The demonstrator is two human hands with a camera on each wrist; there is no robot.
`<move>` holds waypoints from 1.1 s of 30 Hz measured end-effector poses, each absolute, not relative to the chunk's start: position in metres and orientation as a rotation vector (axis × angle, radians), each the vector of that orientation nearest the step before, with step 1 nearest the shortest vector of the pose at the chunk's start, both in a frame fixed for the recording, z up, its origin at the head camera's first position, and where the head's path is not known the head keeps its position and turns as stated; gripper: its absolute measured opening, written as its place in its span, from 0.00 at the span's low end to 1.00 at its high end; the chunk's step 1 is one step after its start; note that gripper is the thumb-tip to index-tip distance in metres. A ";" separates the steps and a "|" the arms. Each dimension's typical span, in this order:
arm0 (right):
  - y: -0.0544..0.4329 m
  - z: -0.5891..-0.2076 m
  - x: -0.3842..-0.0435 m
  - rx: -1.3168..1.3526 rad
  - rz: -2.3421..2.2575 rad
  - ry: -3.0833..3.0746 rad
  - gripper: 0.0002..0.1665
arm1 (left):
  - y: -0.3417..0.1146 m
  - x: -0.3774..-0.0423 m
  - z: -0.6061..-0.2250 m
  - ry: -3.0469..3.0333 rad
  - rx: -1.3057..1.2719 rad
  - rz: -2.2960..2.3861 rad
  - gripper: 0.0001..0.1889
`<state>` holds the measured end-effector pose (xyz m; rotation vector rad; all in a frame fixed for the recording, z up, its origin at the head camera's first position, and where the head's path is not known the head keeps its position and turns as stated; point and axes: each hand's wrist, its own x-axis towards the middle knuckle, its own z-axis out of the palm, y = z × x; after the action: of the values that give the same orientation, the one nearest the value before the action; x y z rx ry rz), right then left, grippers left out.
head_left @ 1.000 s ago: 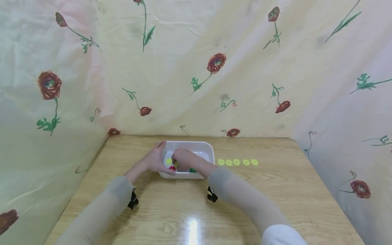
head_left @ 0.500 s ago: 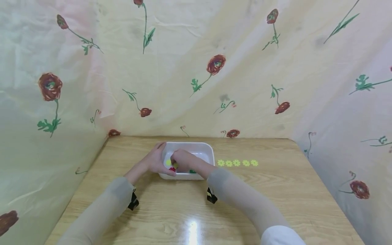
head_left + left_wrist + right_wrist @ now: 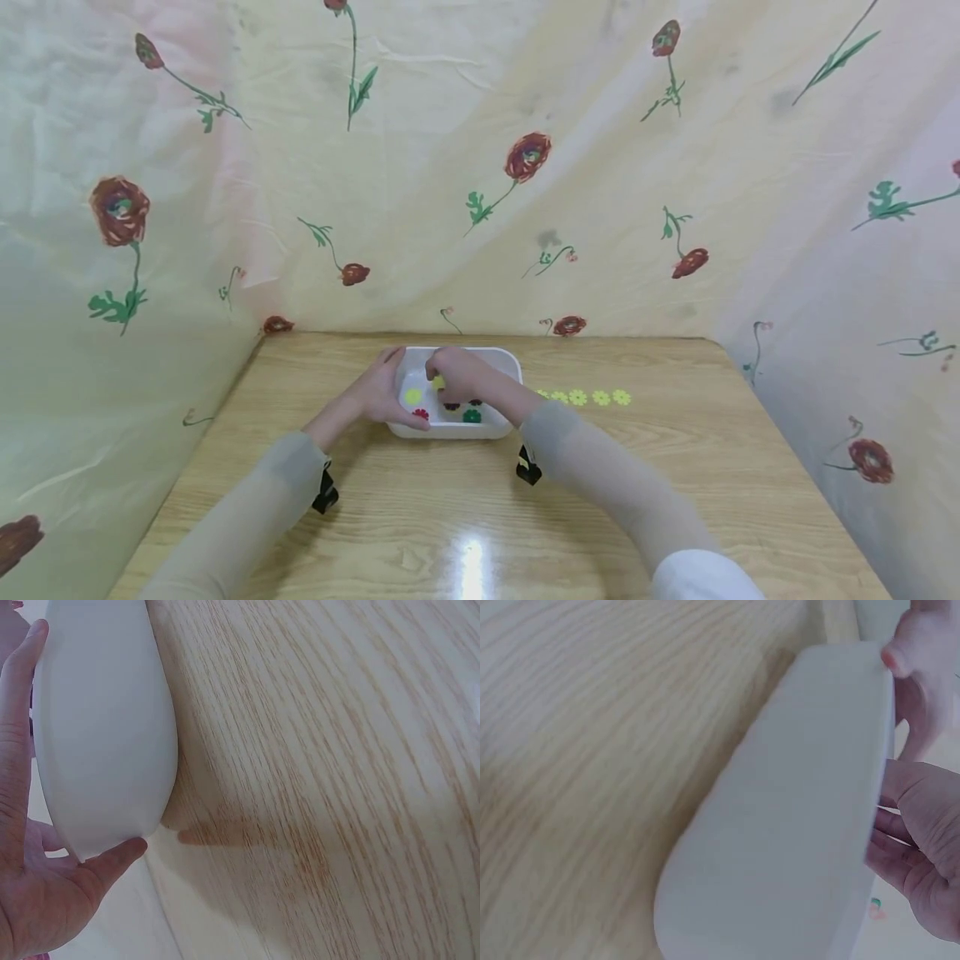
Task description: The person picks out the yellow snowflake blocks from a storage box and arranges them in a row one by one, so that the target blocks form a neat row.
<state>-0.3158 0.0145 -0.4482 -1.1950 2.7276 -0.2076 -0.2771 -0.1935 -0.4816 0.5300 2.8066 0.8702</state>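
A white plastic basin stands on the wooden table. My left hand grips its left end, thumb on the near side and fingers at the far rim. My right hand reaches inside, its fingertips pinching a yellow flower-shaped piece. On the basin floor lie another yellow flower, a red flower, a green flower and dark pieces partly under the hand. In the right wrist view, the basin wall hides the right fingertips.
Right of the basin, several yellow flowers lie in a row on the table; the right forearm partly covers the leftmost. A flower-printed curtain hangs behind the table and along both sides.
My right hand has risen and moved slightly right and away inside the basin, the yellow flower moving with it. Dark pieces now show beneath it. The left hand keeps its hold.
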 end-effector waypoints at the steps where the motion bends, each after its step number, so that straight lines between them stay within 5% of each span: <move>1: 0.016 -0.447 -0.316 -1.183 -0.210 2.729 0.18 | -0.194 -0.277 -0.482 2.806 0.527 0.867 0.78; 33: 0.103 -0.421 -0.333 -0.983 -0.293 2.871 0.20 | -0.190 -0.275 -0.478 2.785 0.446 0.877 0.78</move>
<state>-0.3326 0.1033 -0.4215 -0.9826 2.8715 -0.2928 -0.2748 -0.1896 -0.4785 0.4457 2.7846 0.8770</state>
